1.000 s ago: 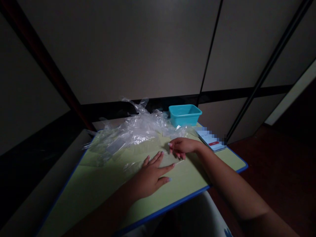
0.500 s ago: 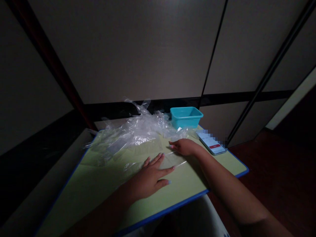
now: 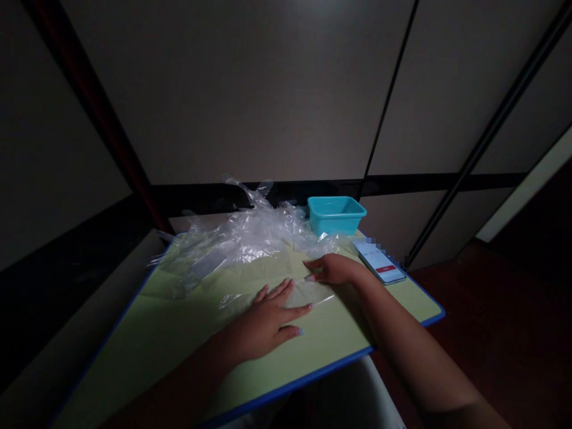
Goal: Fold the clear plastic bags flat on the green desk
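A clear plastic bag (image 3: 313,292) lies flat on the pale green table (image 3: 179,351). My left hand (image 3: 272,319) rests on the bag with its fingers spread, holding nothing. At the bag's upper edge is my right hand (image 3: 333,269), its thumb and index finger apart and the other fingers curled under, out of sight. The right fingertips touch or hover just over the plastic; which one I cannot tell. Behind both hands spreads a crumpled heap of clear plastic bags (image 3: 259,232).
A turquoise plastic basket (image 3: 337,224) stands at the table's back right. In front of it, near the right edge, lies a lit phone (image 3: 379,262). Cupboard panels (image 3: 268,89) rise right behind the table.
The right thumb and index finger have parted, with the thumb moving slightly down over the bag's edge. My left hand keeps its place on the plastic. The view has shifted slightly.
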Demonstrator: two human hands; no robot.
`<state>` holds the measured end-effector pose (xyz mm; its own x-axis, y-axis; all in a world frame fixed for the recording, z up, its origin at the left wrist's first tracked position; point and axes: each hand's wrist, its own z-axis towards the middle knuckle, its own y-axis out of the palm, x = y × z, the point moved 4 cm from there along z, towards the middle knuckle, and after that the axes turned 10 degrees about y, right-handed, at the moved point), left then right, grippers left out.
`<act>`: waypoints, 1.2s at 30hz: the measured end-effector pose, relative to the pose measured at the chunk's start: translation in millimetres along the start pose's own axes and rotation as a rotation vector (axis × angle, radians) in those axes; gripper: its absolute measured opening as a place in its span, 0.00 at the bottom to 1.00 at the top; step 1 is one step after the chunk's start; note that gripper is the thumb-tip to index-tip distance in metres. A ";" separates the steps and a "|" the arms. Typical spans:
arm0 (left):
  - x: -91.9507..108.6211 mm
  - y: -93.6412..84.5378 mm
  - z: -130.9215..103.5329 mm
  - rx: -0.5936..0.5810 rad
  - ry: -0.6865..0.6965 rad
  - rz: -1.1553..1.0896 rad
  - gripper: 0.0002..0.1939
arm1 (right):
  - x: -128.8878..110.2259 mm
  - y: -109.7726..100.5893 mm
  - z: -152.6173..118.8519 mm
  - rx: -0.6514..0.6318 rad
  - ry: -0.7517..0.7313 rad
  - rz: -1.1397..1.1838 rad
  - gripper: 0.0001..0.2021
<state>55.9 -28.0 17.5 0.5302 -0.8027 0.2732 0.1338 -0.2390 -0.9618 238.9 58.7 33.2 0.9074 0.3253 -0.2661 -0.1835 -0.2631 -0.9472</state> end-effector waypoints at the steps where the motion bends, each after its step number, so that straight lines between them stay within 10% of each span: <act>1: 0.0 0.0 0.1 0.001 0.003 -0.003 0.23 | 1.4 -0.2 -0.6 -0.020 0.003 0.013 0.30; 10: -3.8 3.1 -0.7 0.006 0.024 -0.007 0.23 | -3.4 -3.0 -2.0 0.070 -0.113 0.128 0.34; 20: -9.5 3.3 -2.1 0.043 -0.040 0.015 0.25 | -40.3 -14.4 -15.7 0.504 -0.303 0.279 0.17; 28: -5.4 2.0 -3.1 0.076 -0.045 0.038 0.25 | -68.6 35.1 -22.2 0.084 -0.266 -0.010 0.28; 36: -11.0 -7.3 0.5 0.265 -0.177 0.067 0.18 | -64.7 44.1 -16.2 0.119 -0.153 -0.096 0.31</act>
<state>49.5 -17.2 21.5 0.6792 -0.6989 0.2243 0.2952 -0.0198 -0.9552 178.2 11.3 11.5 0.8567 0.4800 -0.1890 -0.1506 -0.1178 -0.9816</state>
